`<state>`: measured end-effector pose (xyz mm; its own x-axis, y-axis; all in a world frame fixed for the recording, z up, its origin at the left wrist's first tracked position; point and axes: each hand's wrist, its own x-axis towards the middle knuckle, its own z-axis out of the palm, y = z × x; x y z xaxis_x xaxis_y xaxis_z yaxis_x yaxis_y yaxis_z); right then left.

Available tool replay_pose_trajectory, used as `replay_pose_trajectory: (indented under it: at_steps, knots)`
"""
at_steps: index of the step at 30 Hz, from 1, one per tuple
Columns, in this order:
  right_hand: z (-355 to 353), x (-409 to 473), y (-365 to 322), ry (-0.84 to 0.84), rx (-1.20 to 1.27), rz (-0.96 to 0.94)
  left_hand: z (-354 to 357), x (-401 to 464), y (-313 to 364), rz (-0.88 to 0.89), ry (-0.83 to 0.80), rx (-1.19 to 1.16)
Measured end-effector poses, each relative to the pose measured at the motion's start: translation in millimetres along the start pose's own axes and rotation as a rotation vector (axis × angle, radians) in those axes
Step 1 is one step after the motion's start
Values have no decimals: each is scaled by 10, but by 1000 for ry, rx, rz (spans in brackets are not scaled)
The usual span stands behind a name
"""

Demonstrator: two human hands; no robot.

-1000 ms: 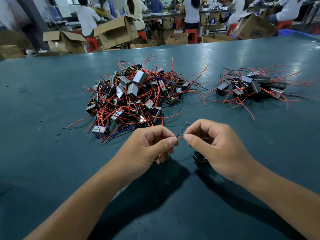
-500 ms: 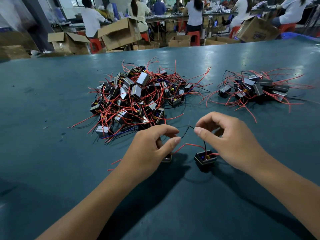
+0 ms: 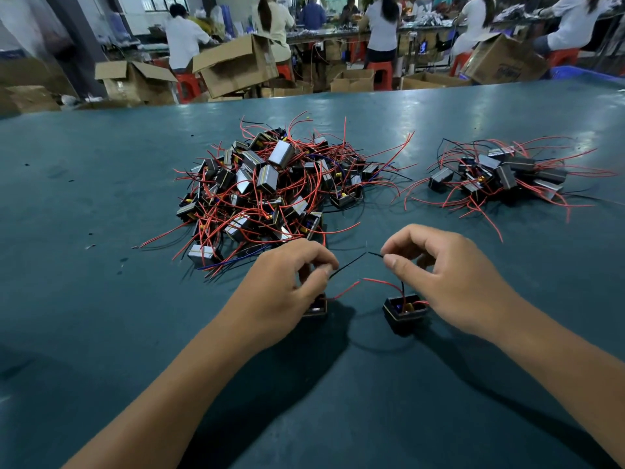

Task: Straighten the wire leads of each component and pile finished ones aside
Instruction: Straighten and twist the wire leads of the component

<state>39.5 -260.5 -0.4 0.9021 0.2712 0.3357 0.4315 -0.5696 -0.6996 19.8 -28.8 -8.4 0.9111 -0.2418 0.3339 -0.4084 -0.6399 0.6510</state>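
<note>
Both hands work low over the near middle of the dark green table [image 3: 101, 184], their fingers curled inward rather than spread. The left hand [image 3: 280, 292] has thumb and forefinger pressed together on one end of a thin black wire [image 3: 348, 264], the other fingers folded loosely beneath; under this palm sits a small black component [image 3: 316, 304], mostly hidden, from which a red wire [image 3: 345, 291] runs out toward the centre. The right hand [image 3: 449, 279] pinches the other end of the black lead between thumb tip and forefinger, the remaining fingers arched above and not touching the table as far as can be seen. The black wire rises to a slight peak between the two pinches. Just below and left of the right hand an open-topped black component [image 3: 404, 311] stands on the table, with a yellow part inside and red and black leads rising from it; whether the pinched wire belongs to this one or the hidden one cannot be told. Toward the middle of the table lies the large heap of components [image 3: 270, 184] with tangled red leads, and well apart, near the right edge, a smaller pile [image 3: 500, 174]. Beyond the far edge stand cardboard boxes [image 3: 236, 62] and seated people [image 3: 184, 40] at other benches.
</note>
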Motion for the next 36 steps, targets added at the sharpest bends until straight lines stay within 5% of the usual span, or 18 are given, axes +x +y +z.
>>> replay_pose_trajectory:
  at_steps: [7,12,22,26,30,33,36]
  knots:
    - [-384,0,104,-580,-200,11,-189,-94,23,-9,-294,150]
    - [-169,-8,55,-493,-408,-98,-171,-106,18,16,-370,400]
    - [-59,-35,56,-326,-232,11,-192,-55,-104,-6,-353,500]
    - [-30,-31,55,-299,-137,18,-198,-41,-91,-38,-186,132]
    - [27,-33,19,-159,280,138,-117,-59,14,-257,-136,-463]
    - [136,-70,-22,-105,506,198,-4,-64,78,-316,-147,-662]
    - [184,-97,-32,-36,479,195,81,-52,67,-357,-119,-752]
